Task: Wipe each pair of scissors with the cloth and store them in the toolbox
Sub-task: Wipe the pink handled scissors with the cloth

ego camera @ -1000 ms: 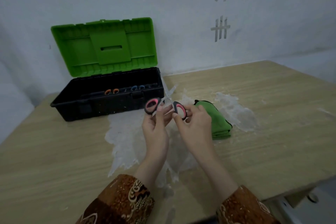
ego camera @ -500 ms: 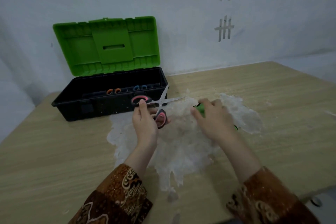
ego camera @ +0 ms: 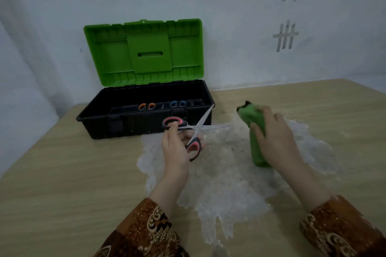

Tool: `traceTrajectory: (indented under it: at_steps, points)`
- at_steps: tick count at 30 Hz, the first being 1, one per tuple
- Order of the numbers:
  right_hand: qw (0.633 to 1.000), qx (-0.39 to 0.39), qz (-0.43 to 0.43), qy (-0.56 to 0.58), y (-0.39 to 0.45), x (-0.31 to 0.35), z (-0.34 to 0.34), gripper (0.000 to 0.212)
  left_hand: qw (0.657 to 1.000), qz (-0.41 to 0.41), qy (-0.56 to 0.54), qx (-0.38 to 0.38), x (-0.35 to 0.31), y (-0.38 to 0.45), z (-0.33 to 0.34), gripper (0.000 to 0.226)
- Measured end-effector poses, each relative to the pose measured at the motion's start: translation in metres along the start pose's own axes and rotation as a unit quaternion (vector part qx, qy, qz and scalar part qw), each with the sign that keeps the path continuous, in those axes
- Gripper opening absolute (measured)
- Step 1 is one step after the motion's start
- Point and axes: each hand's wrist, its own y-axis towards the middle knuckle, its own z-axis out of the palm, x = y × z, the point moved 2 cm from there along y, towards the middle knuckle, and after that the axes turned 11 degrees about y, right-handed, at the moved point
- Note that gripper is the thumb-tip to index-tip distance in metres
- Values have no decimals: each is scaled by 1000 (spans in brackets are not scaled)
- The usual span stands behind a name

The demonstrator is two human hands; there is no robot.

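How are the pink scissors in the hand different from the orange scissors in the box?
The pink scissors are held up by the left hand; the orange scissors lie stored in the toolbox. The pink scissors' blades are spread open and bare; the orange scissors show only their handle loops. Both have black-rimmed loops.

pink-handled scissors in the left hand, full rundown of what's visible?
The scissors have black handles with pink-lined loops and pale metal blades. They are spread open in an X, blades pointing right and up-right in front of the toolbox's front wall. The left hand holds them by the handles above the table, fingers curled at both loops. Nothing else touches them; the green cloth sits apart in the right hand.
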Motion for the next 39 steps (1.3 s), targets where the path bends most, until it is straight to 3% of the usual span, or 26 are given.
traceTrajectory:
  at_steps: [2, 4, 8, 12, 18, 23, 28, 36, 39]
  points:
    - [996, -27, -69, 54, 0, 19, -1, 43, 1000, 21, 9, -12, 0, 3, -1, 25]
    - [989, -6, -137, 57, -4, 43, 9, 45, 998, 53, 23, -30, -1, 6, -3, 27]
    - [971, 48, -233, -31, -12, 62, 46, 40, 993, 98, 42, -57, -3, 9, -11, 28]
    - [984, 12, -172, -51, -2, 44, 43, 33, 989, 126, 58, -52, -6, 5, -10, 29]
    - [969, 7, -249, -8, -18, 53, 45, 30, 981, 175, 86, -23, -5, -7, -2, 28]
    - [981, -32, -189, -14, -8, 46, 37, 25, 978, 189, 92, -4, -6, -9, 1, 27]
    - [964, -24, -264, -16, -16, 49, 47, 26, 974, 201, 101, -11, -5, -13, 1, 27]
    - [979, -54, -191, -34, 3, 19, 31, 29, 978, 190, 88, -18, -11, -7, -3, 26]
    - [967, -88, -237, 22, 0, 27, 22, 31, 976, 193, 98, -33, -8, -7, -3, 28]
